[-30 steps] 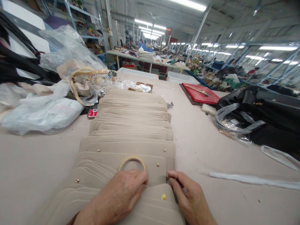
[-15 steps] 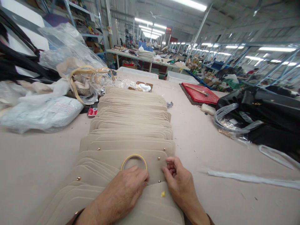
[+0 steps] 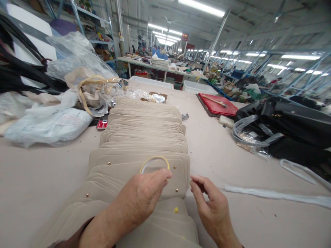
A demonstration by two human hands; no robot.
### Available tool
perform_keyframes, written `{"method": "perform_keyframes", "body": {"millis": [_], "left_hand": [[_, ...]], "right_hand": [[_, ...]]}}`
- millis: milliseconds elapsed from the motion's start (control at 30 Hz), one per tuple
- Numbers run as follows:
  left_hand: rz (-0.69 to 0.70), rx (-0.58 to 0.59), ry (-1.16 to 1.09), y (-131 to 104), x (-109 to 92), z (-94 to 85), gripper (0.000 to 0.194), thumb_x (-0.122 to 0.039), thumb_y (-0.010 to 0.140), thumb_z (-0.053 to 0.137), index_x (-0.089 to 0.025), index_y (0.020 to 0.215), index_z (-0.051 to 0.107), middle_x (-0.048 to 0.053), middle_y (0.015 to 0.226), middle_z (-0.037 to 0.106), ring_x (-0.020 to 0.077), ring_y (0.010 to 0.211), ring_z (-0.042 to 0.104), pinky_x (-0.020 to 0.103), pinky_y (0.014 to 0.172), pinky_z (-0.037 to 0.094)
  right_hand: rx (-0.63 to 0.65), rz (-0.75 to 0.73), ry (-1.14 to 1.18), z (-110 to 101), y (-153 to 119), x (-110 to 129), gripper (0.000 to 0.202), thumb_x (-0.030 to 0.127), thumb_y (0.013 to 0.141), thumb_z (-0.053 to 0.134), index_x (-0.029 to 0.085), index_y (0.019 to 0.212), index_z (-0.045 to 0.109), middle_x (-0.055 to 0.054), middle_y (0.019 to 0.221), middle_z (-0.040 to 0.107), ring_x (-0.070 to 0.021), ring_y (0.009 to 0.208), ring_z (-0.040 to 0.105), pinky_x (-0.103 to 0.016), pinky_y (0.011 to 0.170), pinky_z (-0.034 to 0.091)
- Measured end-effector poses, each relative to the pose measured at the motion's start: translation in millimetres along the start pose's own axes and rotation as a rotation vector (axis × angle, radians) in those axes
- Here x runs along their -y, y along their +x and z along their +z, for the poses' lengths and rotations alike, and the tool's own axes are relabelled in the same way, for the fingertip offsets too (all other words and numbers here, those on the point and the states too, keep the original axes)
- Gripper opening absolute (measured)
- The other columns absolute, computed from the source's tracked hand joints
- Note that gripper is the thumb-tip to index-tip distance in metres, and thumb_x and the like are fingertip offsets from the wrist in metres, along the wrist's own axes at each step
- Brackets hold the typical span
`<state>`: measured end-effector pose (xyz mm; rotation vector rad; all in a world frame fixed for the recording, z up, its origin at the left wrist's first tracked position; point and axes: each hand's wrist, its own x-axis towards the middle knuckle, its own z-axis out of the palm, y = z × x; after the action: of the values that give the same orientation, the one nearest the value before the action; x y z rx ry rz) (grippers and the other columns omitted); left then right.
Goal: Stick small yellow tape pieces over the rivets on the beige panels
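My left hand (image 3: 141, 191) is closed on a roll of yellow tape (image 3: 155, 158), held over the overlapping beige panels (image 3: 144, 137). Small gold-coloured rivets show on some panels, among them a rivet (image 3: 177, 190) just below my left fingertips. Beside the panels' right edge, my right hand (image 3: 213, 201) is raised with thumb and forefinger pinched together. Whatever lies between those fingertips is too small to make out. A small yellow scrap (image 3: 176, 209) lies on a nearer panel, between my two hands.
Plastic-wrapped packages (image 3: 49, 124) and clear plastic crowd the left side. At right lie a black bag (image 3: 292, 120), a white strip (image 3: 274, 196) and a red pad (image 3: 217, 105) with a hammer on it. White bins (image 3: 199, 88) stand along the far edge.
My left hand has lifted slightly up and to the right with the tape roll. My right hand has moved right, off the panel's edge.
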<state>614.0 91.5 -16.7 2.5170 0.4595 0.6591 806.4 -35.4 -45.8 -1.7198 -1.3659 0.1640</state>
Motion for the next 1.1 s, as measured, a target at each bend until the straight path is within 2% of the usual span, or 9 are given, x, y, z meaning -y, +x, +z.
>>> {"method": "perform_keyframes", "body": {"millis": [100,233,333,433,600,733,867,1000,1100], "left_hand": [[0.004,0.064,-0.056,5.5,-1.1,9.3,0.029,-0.019,0.099,0.038,-0.024,0.127,0.041,0.0,0.092,0.069,0.0151,0.078,0.067,0.025,0.068,0.051],[0.006,0.072,-0.073,1.8,4.1,28.0,0.046,-0.019,0.099,0.035,-0.022,0.143,0.023,0.006,0.106,0.069,0.0179,0.094,0.068,0.029,0.078,0.055],[-0.006,0.042,-0.061,-2.3,5.6,33.4,0.041,-0.017,0.098,0.035,-0.02,0.138,0.027,0.007,0.109,0.069,0.0189,0.093,0.069,0.029,0.075,0.056],[0.003,0.044,-0.049,-4.0,6.1,35.1,0.04,-0.015,0.096,0.037,-0.02,0.135,0.028,0.006,0.104,0.07,0.0186,0.084,0.071,0.027,0.068,0.056],[0.024,0.054,-0.024,-5.4,8.8,41.6,0.034,-0.014,0.095,0.04,-0.019,0.128,0.033,0.002,0.088,0.07,0.0185,0.075,0.07,0.026,0.059,0.052],[0.049,0.01,0.005,-6.3,10.3,44.5,0.014,-0.014,0.096,0.039,-0.021,0.106,0.044,-0.002,0.075,0.064,0.0155,0.064,0.064,0.024,0.053,0.045],[0.044,-0.003,0.031,-7.9,11.3,45.0,0.013,-0.01,0.096,0.04,-0.021,0.09,0.045,-0.002,0.074,0.059,0.0141,0.065,0.061,0.023,0.057,0.044],[-0.013,0.015,0.098,-10.4,11.3,44.6,0.014,-0.01,0.094,0.044,-0.021,0.085,0.045,-0.002,0.073,0.057,0.0148,0.063,0.058,0.024,0.056,0.042],[0.018,-0.031,0.141,-10.8,8.8,42.6,0.017,-0.009,0.095,0.04,-0.021,0.084,0.045,-0.002,0.072,0.056,0.0152,0.061,0.055,0.026,0.055,0.04]], "right_hand": [[0.021,-0.007,0.079,-2.0,1.5,3.7,0.019,0.018,0.092,0.054,0.022,0.107,0.063,-0.002,0.092,0.071,-0.0127,0.079,0.067,-0.02,0.071,0.054],[0.107,-0.157,0.111,3.2,7.1,10.8,0.021,0.012,0.09,0.053,0.021,0.107,0.063,-0.004,0.092,0.069,-0.0133,0.084,0.066,-0.022,0.075,0.053],[0.191,-0.234,0.108,8.9,11.0,15.6,0.024,0.008,0.09,0.052,0.02,0.109,0.06,-0.004,0.09,0.067,-0.0141,0.083,0.064,-0.024,0.074,0.052],[0.196,-0.309,0.092,15.5,12.9,15.9,0.022,0.005,0.089,0.05,0.019,0.103,0.06,-0.005,0.09,0.067,-0.0151,0.084,0.063,-0.026,0.076,0.052],[0.116,-0.381,0.023,26.7,10.0,12.2,0.017,0.005,0.087,0.049,0.019,0.086,0.058,-0.002,0.073,0.064,-0.0131,0.067,0.061,-0.023,0.063,0.049],[0.026,-0.408,-0.061,33.5,8.0,11.1,0.018,0.005,0.086,0.047,0.019,0.079,0.057,-0.001,0.066,0.062,-0.0122,0.059,0.059,-0.021,0.058,0.047],[0.03,-0.353,-0.094,36.8,10.2,12.1,0.019,0.007,0.084,0.048,0.02,0.074,0.058,0.0,0.062,0.061,-0.0116,0.055,0.058,-0.02,0.055,0.046],[0.056,-0.214,-0.052,38.0,10.2,14.2,0.016,0.012,0.081,0.052,0.019,0.073,0.062,0.002,0.06,0.061,-0.0107,0.052,0.057,-0.02,0.053,0.046],[0.083,-0.051,0.041,38.2,9.1,17.0,0.013,0.016,0.08,0.055,0.019,0.071,0.065,0.001,0.06,0.063,-0.011,0.052,0.057,-0.021,0.052,0.047]]}}
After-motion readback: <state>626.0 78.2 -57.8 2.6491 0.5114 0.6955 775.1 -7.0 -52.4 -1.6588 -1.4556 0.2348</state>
